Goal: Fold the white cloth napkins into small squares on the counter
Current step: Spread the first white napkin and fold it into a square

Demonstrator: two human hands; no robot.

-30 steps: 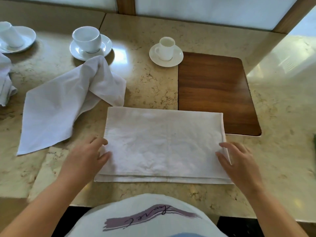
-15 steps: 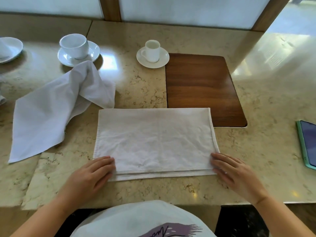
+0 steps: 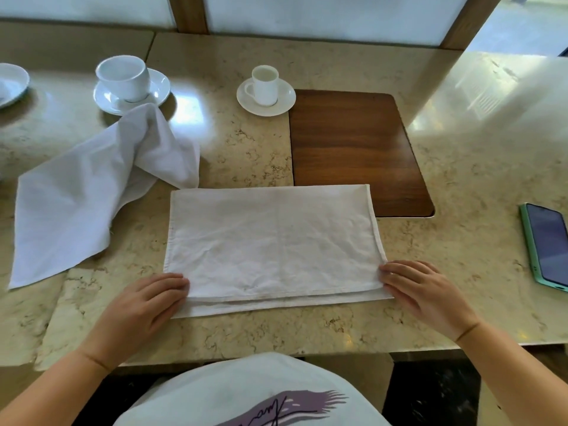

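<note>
half-folded white cloth napkin point(image 3: 270, 241) flat at counter point(image 3: 461, 167) near edge, centre | my left hand point(image 3: 144, 305), right hand point(image 3: 424, 290) fingers flat, pressing its near corners | light, limp, wrinkles easily | grab by side-edge corners, bottom layer peeks out

One head-worn view looks forward and steeply down, close over the worktop's point(image 3: 338, 330) near edge.

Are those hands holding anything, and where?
Both touch the folded napkin: left hand at its near-left corner, right hand at its near-right corner; actual pinching cannot be told.
</note>
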